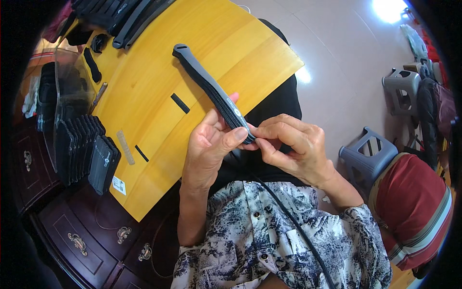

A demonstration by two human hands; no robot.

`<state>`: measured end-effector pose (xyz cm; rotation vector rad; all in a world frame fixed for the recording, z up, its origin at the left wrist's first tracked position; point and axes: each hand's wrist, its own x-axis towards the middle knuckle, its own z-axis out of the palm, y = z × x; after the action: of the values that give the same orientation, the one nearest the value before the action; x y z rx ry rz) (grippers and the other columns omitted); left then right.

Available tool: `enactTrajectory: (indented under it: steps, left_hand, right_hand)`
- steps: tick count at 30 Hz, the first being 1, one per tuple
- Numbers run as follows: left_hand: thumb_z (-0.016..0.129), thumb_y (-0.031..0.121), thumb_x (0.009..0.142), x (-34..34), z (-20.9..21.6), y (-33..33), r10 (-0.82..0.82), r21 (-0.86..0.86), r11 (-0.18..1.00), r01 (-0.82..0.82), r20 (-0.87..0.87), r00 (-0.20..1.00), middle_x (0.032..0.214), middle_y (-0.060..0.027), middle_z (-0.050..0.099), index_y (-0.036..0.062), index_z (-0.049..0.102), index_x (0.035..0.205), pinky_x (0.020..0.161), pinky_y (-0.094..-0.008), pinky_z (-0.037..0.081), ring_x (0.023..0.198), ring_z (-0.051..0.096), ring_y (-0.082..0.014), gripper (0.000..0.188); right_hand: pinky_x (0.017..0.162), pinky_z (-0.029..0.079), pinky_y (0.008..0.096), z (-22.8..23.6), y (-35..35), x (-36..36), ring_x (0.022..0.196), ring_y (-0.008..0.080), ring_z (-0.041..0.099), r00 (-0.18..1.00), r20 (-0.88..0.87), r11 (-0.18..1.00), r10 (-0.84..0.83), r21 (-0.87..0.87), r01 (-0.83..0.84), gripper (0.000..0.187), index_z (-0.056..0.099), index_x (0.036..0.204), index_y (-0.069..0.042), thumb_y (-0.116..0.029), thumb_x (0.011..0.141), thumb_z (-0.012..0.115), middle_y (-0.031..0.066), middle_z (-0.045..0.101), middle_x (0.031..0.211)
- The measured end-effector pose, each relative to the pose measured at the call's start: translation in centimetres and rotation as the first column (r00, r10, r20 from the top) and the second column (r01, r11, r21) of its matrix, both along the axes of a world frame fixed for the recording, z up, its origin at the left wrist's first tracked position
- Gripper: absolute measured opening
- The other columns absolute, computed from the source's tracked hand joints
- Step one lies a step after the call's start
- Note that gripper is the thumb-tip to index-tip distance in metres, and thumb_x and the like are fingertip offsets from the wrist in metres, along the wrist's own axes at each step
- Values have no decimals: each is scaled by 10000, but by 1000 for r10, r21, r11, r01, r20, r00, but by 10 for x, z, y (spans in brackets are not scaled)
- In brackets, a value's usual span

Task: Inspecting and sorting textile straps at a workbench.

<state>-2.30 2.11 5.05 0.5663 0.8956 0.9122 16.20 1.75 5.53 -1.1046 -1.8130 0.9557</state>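
Note:
A long grey-and-black strap bundle point(208, 85) slants over the near edge of the yellow wooden table. Its layers look stacked, and a slotted grey end points away from me. My left hand point(208, 142) is closed around the near part, thumb on top and fingers beneath. At the near tip, my right hand point(294, 147) pinches the bundle's edge between thumb and fingers. Whatever small piece may sit in that pinch is hidden. On the table left of the bundle lies a short black strip point(180, 103).
The wooden table point(159, 159) also carries a thin black strip point(141, 153), a clear ruler-like strip point(126, 147) and a thin-handled tool point(99, 96). Black zippered pouches point(103, 164) stand at its left edge. More straps point(137, 26) lie at the far left. Grey stools point(369, 153) are at right.

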Motion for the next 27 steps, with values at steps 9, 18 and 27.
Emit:
enactTrajectory:
  steps: [9, 18, 27]
  left_hand:
    - [635, 44, 860, 3, 1, 1, 8, 6, 1000, -8, -9, 1000, 1024, -135, 582, -98, 293, 1373, 765, -308, 573, 928, 613, -177, 633]
    - [630, 28, 865, 5, -2, 1, 36, 21, 999, -35, -38, 999, 1028, -131, 573, -89, 299, 1372, 784, -310, 571, 934, 609, -174, 617]
    - [625, 0, 859, 1, 1, -1, 20, 62, 998, -19, -25, 999, 1041, -114, 558, -94, 267, 1387, 799, -315, 567, 971, 591, -172, 645]
  right_hand:
    - [558, 535, 273, 0, 1, 2, 640, 179, 652, 1000, 15, 1000, 11, 15, -11, 121, 672, 898, 15, -15, 780, 674, 111, 663, 808]
    - [549, 530, 273, -1, 2, 0, 635, 179, 649, 999, 45, 999, -1, 34, -1, 125, 672, 912, 8, -9, 787, 665, 108, 656, 808]
    - [480, 488, 314, -4, 4, -5, 555, 209, 604, 996, 90, 998, -16, 60, 10, 83, 593, 776, -10, -39, 765, 670, 90, 574, 698]
